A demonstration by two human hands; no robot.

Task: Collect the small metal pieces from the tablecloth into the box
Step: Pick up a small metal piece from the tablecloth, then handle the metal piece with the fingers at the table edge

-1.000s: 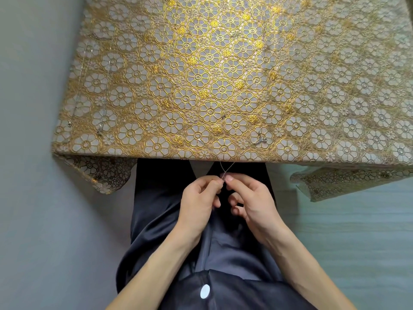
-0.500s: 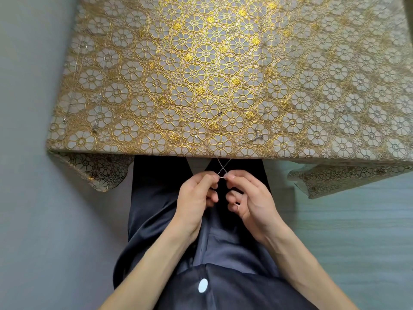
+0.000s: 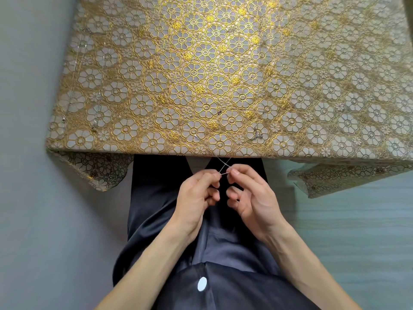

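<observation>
Head view: the left hand [image 3: 196, 198] and right hand [image 3: 252, 198] have drawn slightly apart, each pinching what looks like a thin chain [image 3: 224, 164]. Its strands cross just above the fingertips, rising to the tablecloth [image 3: 201, 63] edge.

One view only — a wide-angle camera on the person's head, looking steeply down and slightly forward. The tablecloth [image 3: 201, 74] fills the upper half of the frame and runs out past the top edge. Close to the lens, in the lower middle, the left hand [image 3: 196, 195] and right hand [image 3: 252, 198] meet at a thin chain [image 3: 224, 166] — forearms enter from the bottom edge.
</observation>
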